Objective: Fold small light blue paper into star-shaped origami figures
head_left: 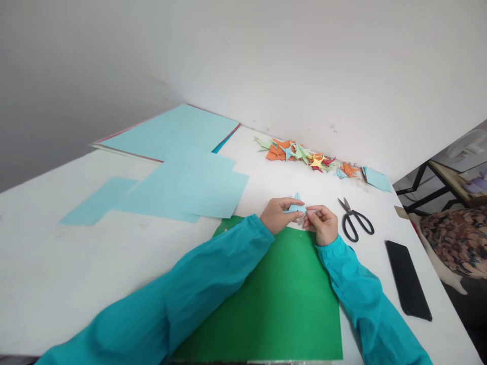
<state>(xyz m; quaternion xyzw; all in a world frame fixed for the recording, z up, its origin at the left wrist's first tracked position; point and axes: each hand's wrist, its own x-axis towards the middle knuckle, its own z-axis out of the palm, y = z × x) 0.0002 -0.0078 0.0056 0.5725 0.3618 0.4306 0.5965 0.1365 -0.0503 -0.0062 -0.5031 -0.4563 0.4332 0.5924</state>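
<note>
folded light-blue paper piece (pixel 297 208), one: held near far edge of green paper sheet (pixel 289 294). left hand (pixel 277 215): thumb and fingers pinching one side. right hand (pixel 323 223): fingertips pinching the other. handling, judged: light, crisp, easily creased; best gripped at folded edges.

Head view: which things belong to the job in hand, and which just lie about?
Likely part of the job:
small blue folded paper, in left hand and right hand
light blue sheets
scissors
folded paper shapes

Probably just lying about:
black slab
patterned cloth
</note>
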